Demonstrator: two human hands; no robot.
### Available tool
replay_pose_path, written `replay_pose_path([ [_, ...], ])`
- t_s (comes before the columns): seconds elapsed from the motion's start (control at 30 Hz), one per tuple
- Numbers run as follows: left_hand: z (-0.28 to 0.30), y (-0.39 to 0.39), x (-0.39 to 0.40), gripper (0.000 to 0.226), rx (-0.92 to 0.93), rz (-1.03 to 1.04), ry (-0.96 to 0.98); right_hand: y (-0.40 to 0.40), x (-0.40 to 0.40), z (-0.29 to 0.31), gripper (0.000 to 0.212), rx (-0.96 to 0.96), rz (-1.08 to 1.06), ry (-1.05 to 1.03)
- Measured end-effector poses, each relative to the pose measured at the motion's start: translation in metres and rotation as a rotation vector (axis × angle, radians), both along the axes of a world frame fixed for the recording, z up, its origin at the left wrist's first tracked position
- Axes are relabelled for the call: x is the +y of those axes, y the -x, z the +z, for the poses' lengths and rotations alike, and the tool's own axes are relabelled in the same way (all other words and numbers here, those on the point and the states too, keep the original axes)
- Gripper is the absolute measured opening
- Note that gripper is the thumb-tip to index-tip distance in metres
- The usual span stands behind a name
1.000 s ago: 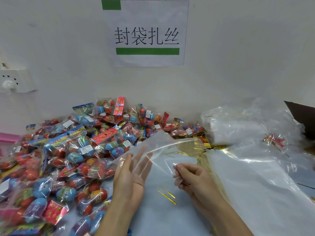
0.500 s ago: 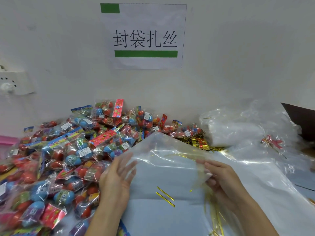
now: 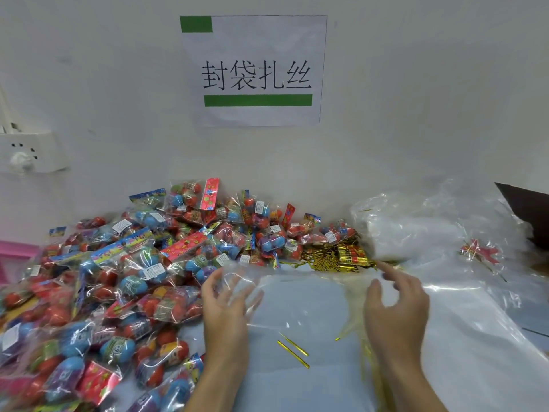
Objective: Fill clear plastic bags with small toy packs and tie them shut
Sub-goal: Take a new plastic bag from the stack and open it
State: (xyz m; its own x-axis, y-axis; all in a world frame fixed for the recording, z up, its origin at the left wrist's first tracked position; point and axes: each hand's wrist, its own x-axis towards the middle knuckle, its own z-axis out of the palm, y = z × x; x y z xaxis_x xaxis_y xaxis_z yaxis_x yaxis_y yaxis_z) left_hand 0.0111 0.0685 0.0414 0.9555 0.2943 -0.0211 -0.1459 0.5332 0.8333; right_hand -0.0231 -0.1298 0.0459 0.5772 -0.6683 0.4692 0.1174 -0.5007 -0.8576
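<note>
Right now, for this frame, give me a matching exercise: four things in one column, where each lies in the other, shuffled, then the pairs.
Things:
1. toy packs
2. two loose gold twist ties
3. paper sign
4. bundle of gold twist ties

Places:
A. on the wall above the table
B. on the table between the two hands
C. heaped on the left of the table
D. at the far table edge, right of the heap

Pairs: 1-C, 2-B, 3-A, 4-D
</note>
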Motion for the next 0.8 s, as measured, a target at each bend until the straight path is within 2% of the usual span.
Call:
replay_pose_path([
  [0.07,-0.006,0.003,-0.009,0.058,-0.024,-0.083,-0.039,0.002,0.020,-0.001,0.023,-0.021,0.143,0.187],
  [0.17,-0.013,0.008,-0.018,0.061,-0.059,-0.287,-0.047,0.002,0.040,-0.014,0.029,0.177,0.432,0.377],
  [0.23,-0.014,0.010,-0.020,0.060,-0.022,-0.373,-0.071,0.001,0.042,-0.025,0.042,0.322,0.499,0.550],
  [0.3,-0.012,0.010,-0.018,0.045,0.042,-0.385,-0.121,-0.001,0.039,-0.027,0.047,0.398,0.525,0.606],
  [0.37,-0.012,0.011,-0.016,0.019,0.084,-0.364,-0.255,-0.002,0.035,-0.028,0.048,0.428,0.529,0.608],
  [0.43,-0.014,0.013,-0.015,0.006,0.100,-0.355,-0.398,-0.003,0.033,-0.028,0.047,0.413,0.547,0.577],
  [0.5,-0.016,0.015,-0.016,0.007,0.104,-0.362,-0.463,-0.002,0.033,-0.030,0.043,0.375,0.556,0.544],
  [0.73,-0.016,0.015,-0.021,0.011,0.079,-0.316,-0.460,-0.003,0.041,-0.031,0.016,0.232,0.526,0.350],
  [0.8,-0.016,0.015,-0.021,0.017,0.080,-0.293,-0.470,-0.004,0.042,-0.031,0.015,0.206,0.537,0.293],
])
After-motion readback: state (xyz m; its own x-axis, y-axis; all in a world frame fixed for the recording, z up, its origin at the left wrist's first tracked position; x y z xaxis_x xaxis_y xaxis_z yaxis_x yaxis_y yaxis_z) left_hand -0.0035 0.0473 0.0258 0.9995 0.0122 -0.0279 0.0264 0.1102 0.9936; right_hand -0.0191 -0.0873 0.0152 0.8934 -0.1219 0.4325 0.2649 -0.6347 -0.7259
